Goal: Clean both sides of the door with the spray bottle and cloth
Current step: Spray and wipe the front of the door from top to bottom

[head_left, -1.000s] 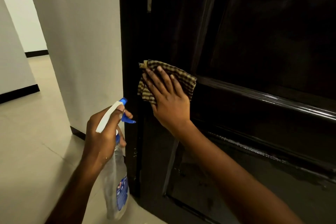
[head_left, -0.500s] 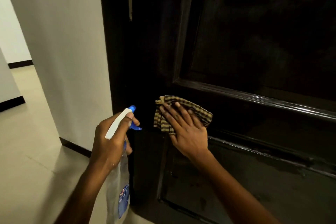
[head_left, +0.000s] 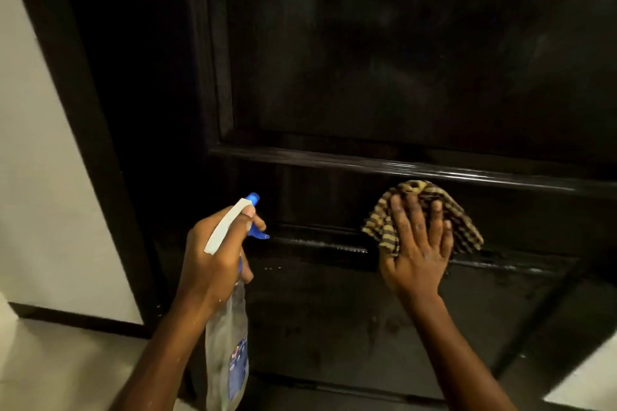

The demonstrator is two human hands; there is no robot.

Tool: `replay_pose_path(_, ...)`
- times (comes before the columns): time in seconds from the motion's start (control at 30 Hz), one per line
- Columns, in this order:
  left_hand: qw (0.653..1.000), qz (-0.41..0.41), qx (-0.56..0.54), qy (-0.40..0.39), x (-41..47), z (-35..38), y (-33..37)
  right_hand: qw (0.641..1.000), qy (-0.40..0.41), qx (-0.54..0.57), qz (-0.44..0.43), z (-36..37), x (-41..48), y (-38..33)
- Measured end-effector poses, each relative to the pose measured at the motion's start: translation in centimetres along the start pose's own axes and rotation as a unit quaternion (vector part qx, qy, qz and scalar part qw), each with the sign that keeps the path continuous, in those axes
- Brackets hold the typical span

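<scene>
Cloth [head_left: 464,223] under flat right hand [head_left: 415,257], left hand [head_left: 213,260] gripping spray bottle [head_left: 227,344]

We see right hand [head_left: 415,253] pressing brown-and-tan checked cloth [head_left: 424,210] flat on dark glossy wooden door [head_left: 367,60]; left hand [head_left: 213,264] grips clear plastic spray bottle with blue-white trigger [head_left: 230,344].

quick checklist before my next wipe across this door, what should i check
1. Checked cloth flat under right hand against the door: ok.
2. Spray bottle gripped by left hand: ok.
3. Ledge left of the cloth wiped dry: not ok, droplets sit along it.
4. Liquid left in the bottle: cannot tell.
5. Door's other side cleaned: cannot tell, not in view.
</scene>
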State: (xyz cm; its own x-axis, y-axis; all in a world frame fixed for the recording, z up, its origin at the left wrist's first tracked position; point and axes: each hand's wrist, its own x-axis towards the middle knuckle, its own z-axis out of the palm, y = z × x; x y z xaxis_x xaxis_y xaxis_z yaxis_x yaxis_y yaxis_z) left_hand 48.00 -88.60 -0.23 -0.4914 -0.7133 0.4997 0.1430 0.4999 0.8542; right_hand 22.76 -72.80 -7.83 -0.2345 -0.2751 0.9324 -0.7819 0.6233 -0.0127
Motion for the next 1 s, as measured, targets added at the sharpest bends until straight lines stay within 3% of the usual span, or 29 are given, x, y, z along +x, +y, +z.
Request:
replay_pose_path(0.07, 1.000, -0.002, -0.004, -0.010, 0.1, 1.3, 0.3, 0.988, 0.038, 0.047, 0.143, -0.8, 0.4, 1.0)
replay_pose_path(0.17, 0.999, 0.000, -0.013, -0.033, 0.1, 3.3, 0.7, 0.907, 0.102, 0.153, 0.380, -1.2, 3.1, -2.6)
replay_pose_path(0.2, 0.999, 0.002, -0.015, -0.043, 0.2, 4.0, 0.9, 0.901, 0.096, 0.165, 0.389, -1.2, 3.8, -4.3)
replay_pose_path(0.23, 0.998, 0.003, -0.019, -0.052, 0.2, 4.7, 1.1, 0.920, 0.077, 0.156, 0.350, -1.1, 3.9, -5.3)
replay_pose_path(0.3, 0.997, 0.002, -0.031, -0.064, 0.3, 6.0, 1.5, 0.972, 0.028, 0.107, 0.207, -0.5, 2.5, -5.0)
replay_pose_path(0.4, 0.995, 0.001, -0.049, -0.084, 0.5, 8.1, 2.2, 0.994, 0.003, 0.044, 0.105, -0.5, 0.6, -0.4)
replay_pose_path(0.63, 0.988, 0.021, -0.066, -0.138, 0.4, 13.4, 3.8, 0.949, 0.087, 0.087, 0.289, -3.6, 1.2, 10.8)
replay_pose_path(0.83, 0.982, 0.023, -0.085, -0.167, -0.3, 15.6, 4.9, 0.853, 0.181, 0.128, 0.472, -6.2, 2.4, 17.4)
replay_pose_path(1.0, 0.982, 0.018, -0.082, -0.170, -1.6, 15.3, 5.0, 0.803, 0.215, 0.147, 0.536, -6.1, 2.3, 17.0)
